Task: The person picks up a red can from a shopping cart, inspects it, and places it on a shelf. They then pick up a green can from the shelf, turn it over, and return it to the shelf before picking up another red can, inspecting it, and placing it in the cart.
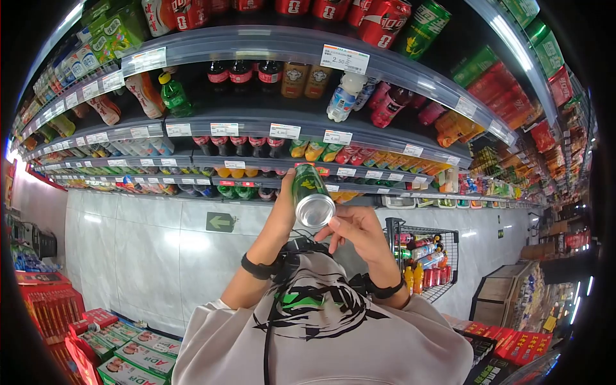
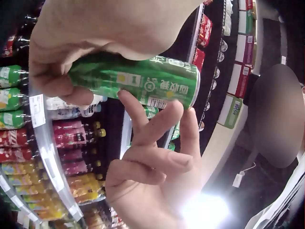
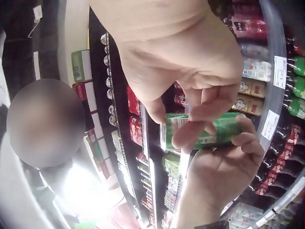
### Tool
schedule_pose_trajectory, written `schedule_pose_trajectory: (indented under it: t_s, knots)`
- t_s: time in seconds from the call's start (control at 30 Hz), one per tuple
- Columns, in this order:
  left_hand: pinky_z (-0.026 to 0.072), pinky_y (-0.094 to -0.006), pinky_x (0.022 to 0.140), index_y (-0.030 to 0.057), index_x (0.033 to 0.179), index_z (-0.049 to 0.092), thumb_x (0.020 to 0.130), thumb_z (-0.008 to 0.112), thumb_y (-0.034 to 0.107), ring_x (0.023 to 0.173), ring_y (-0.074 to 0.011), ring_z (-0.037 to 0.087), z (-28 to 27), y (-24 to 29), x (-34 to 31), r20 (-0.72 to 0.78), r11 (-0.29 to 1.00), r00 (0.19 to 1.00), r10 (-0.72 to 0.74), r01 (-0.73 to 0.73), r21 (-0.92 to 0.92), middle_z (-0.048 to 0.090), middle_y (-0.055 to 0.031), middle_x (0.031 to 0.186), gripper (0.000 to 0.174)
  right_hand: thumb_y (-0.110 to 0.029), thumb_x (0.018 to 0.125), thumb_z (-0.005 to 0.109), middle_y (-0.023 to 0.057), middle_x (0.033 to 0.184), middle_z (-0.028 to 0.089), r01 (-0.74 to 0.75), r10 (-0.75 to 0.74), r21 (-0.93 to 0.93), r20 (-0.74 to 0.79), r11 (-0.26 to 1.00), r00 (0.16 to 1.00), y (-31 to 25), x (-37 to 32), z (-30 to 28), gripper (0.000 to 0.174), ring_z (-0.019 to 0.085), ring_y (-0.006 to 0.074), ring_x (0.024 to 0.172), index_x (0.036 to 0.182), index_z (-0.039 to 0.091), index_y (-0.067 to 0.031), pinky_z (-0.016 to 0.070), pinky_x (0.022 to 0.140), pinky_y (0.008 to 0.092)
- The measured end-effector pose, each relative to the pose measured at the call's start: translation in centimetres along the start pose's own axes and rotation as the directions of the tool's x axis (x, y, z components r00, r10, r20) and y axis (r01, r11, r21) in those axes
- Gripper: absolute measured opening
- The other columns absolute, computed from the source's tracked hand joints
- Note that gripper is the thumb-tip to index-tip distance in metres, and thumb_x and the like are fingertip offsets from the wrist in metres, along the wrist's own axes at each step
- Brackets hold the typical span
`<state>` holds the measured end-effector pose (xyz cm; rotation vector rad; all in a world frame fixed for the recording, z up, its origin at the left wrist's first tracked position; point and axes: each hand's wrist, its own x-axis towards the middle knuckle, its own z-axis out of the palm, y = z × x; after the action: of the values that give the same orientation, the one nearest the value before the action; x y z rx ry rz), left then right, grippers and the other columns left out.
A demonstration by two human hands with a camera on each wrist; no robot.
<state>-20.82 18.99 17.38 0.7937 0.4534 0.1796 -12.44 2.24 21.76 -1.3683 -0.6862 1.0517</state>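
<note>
A green drink can (image 1: 309,186) is tilted with its silver base (image 1: 315,210) facing the person. My left hand (image 1: 280,208) grips it near the other end, with curled fingers. White print and a barcode (image 2: 157,102) show on its side in the left wrist view. My right hand (image 1: 360,232) is at the base end, its thumb tip right at the base rim. In the left wrist view its loosely bent, spread fingers (image 2: 155,129) overlap the label side. Seen from the right wrist, one of its fingers (image 3: 185,135) crosses the can beside the barcode.
Store shelves of bottles and cans curve ahead, with price tags (image 1: 345,58) along their edges. A wire shopping cart (image 1: 457,256) with several drinks stands on the right. Green-and-white boxes (image 1: 138,359) are stacked at the lower left. Grey tiled floor (image 1: 135,237) lies between.
</note>
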Motion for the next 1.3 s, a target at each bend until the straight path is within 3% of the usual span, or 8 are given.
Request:
schedule_pose_trajectory:
  t_s: [0.4,0.67,0.8,0.87,0.97,1.1,1.17,1.3]
  knots:
    - [0.0592,-0.0359,0.08,0.0025,0.133,0.053,0.102,0.033,0.065,0.09,-0.0243,0.071,0.1,-0.5,1.0,0.02,0.95,0.95,0.311,-0.311,-0.012,0.07,-0.0159,0.108,0.073,-0.018,0.097,0.07,0.0094,0.106,0.069,0.098,-0.093,0.244,-0.033,0.965,0.995,0.6,-1.1,0.0,0.05,0.068,0.0158,0.08,0.137,0.055,0.0089,0.0523,0.068,0.0264]
    - [0.0379,-0.0375,0.113,0.0084,0.163,0.015,0.105,0.053,0.016,0.136,-0.0241,0.046,1.5,0.4,-1.0,0.34,0.635,0.71,0.617,-0.704,0.318,0.04,-0.0168,0.154,0.071,-0.014,0.093,0.073,0.0076,0.114,0.066,0.072,-0.073,-0.171,0.001,0.983,0.997,1.6,-0.3,0.7,0.056,0.062,0.0121,0.1,0.14,0.049,0.0031,0.053,0.086,0.0317]
    - [0.0347,-0.0387,0.115,0.0052,0.164,0.013,0.099,0.061,0.013,0.135,-0.0251,0.047,1.7,2.1,-2.5,0.338,0.886,0.864,0.373,-0.44,0.147,0.042,-0.0177,0.153,0.081,-0.028,0.098,0.064,0.0105,0.119,0.066,-0.03,-0.036,0.361,0.174,0.932,0.984,2.7,-0.8,-0.8,0.056,0.063,0.0147,0.105,0.14,0.047,0.0047,0.0509,0.09,0.0318]
    - [0.0386,-0.0377,0.111,0.004,0.163,0.017,0.097,0.067,0.015,0.132,-0.024,0.05,2.2,2.2,-2.4,0.334,0.866,0.837,0.433,-0.489,0.105,0.048,-0.0172,0.148,0.083,-0.032,0.101,0.057,0.0119,0.126,0.064,0.046,-0.091,0.263,0.159,0.964,0.983,3.2,-0.6,-0.7,0.058,0.063,0.0172,0.109,0.144,0.043,0.0053,0.0504,0.093,0.0329]
    - [0.0434,-0.0363,0.103,0.0044,0.161,0.026,0.093,0.07,0.014,0.12,-0.0202,0.057,2.3,2.1,-2.1,0.302,0.645,0.781,0.547,-0.623,0.443,0.058,-0.014,0.136,0.082,-0.044,0.102,0.053,0.0102,0.134,0.059,0.113,-0.118,-0.032,-0.277,0.993,0.954,1.5,0.3,1.7,0.066,0.057,0.0172,0.122,0.148,0.042,0.0013,0.0431,0.105,0.0322]
    - [0.0441,-0.0354,0.103,0.0044,0.161,0.024,0.096,0.067,0.011,0.12,-0.0195,0.056,1.4,1.6,-1.5,0.317,0.808,0.831,0.456,-0.537,0.244,0.058,-0.0141,0.135,0.078,-0.038,0.105,0.05,0.014,0.132,0.06,0.16,-0.128,0.17,-0.185,0.973,0.974,3.3,0.3,-0.4,0.059,0.064,0.0196,0.113,0.149,0.041,0.0006,0.0507,0.097,0.0349]
    - [0.0438,-0.0359,0.104,0.0045,0.161,0.024,0.097,0.066,0.011,0.12,-0.0199,0.057,2.1,2.1,-2.7,0.321,0.838,0.848,0.421,-0.499,0.22,0.058,-0.0142,0.135,0.077,-0.047,0.107,0.043,0.0132,0.132,0.061,0.042,-0.183,0.533,0.215,0.845,0.959,3.7,0.4,-2.0,0.06,0.064,0.0195,0.114,0.145,0.046,-0.0012,0.0506,0.099,0.0351]
    - [0.0442,-0.0374,0.104,0.0049,0.16,0.024,0.095,0.071,0.013,0.118,-0.021,0.059,2.4,1.0,-2.2,0.301,0.795,0.821,0.485,-0.558,0.24,0.058,-0.0145,0.134,0.08,-0.049,0.109,0.035,0.0127,0.129,0.064,0.036,-0.073,0.509,0.054,0.86,0.996,3.6,-0.2,-0.7,0.059,0.067,0.021,0.108,0.14,0.051,-0.0012,0.0547,0.092,0.0357]
